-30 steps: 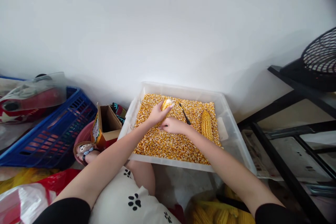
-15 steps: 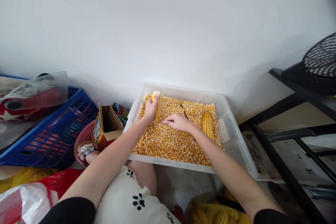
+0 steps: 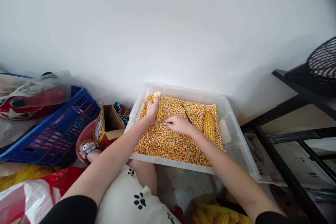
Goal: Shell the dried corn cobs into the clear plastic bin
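My left hand (image 3: 152, 107) is wrapped round a yellow corn cob (image 3: 160, 110), which stands tilted over a bed of loose corn kernels (image 3: 168, 143). A pale end of the cob shows above my fingers. My right hand (image 3: 180, 125) is closed just right of the cob's lower end. A short dark tip of a thin tool (image 3: 170, 123) pokes out from its fingers; the rest is hidden. Behind that hand a slim black stick (image 3: 186, 113) lies over the kernels. Another corn cob (image 3: 209, 126), covered in kernels, rests at the right. All this is inside a translucent plastic bin (image 3: 237, 147).
A white wall (image 3: 168, 35) rises behind the bin. At left are a blue basket (image 3: 47, 136), an open cardboard box (image 3: 112, 129) and a pink tub (image 3: 86, 134). A black metal frame (image 3: 278, 157) with a fan (image 3: 324, 59) stands right. Several cobs (image 3: 217, 215) lie below.
The whole view has shifted slightly. My left hand still grips the cob, and my right hand stays by its lower end with little visible movement.
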Demonstrator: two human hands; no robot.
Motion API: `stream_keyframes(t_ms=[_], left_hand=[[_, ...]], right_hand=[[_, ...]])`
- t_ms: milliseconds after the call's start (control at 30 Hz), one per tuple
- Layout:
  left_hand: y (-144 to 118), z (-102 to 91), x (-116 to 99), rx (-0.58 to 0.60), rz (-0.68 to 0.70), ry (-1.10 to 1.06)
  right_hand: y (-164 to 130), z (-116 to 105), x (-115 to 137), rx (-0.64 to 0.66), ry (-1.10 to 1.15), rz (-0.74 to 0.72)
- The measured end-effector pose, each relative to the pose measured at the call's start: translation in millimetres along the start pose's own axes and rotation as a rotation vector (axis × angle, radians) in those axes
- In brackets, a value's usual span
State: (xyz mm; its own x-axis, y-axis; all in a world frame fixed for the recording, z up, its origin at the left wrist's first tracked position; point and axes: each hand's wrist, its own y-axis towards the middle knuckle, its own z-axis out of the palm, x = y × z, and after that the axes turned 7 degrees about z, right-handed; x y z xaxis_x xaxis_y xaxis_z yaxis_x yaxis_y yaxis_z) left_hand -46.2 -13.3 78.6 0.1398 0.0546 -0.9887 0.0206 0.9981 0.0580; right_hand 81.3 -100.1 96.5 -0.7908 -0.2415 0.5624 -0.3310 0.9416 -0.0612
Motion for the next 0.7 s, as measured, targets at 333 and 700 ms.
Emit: stream_keyframes(t_ms=[333, 700], left_hand=[[-3.3, 1.1, -0.4, 0.015, 0.045, 0.080], [-3.0, -0.5, -6.2, 0.069, 0.141, 0.076]], right_hand=[[0.6, 5.1, 2.5, -0.006, -0.095, -0.006], [2.0, 20.0, 2.7, 0.209, -0.049, -0.060]])
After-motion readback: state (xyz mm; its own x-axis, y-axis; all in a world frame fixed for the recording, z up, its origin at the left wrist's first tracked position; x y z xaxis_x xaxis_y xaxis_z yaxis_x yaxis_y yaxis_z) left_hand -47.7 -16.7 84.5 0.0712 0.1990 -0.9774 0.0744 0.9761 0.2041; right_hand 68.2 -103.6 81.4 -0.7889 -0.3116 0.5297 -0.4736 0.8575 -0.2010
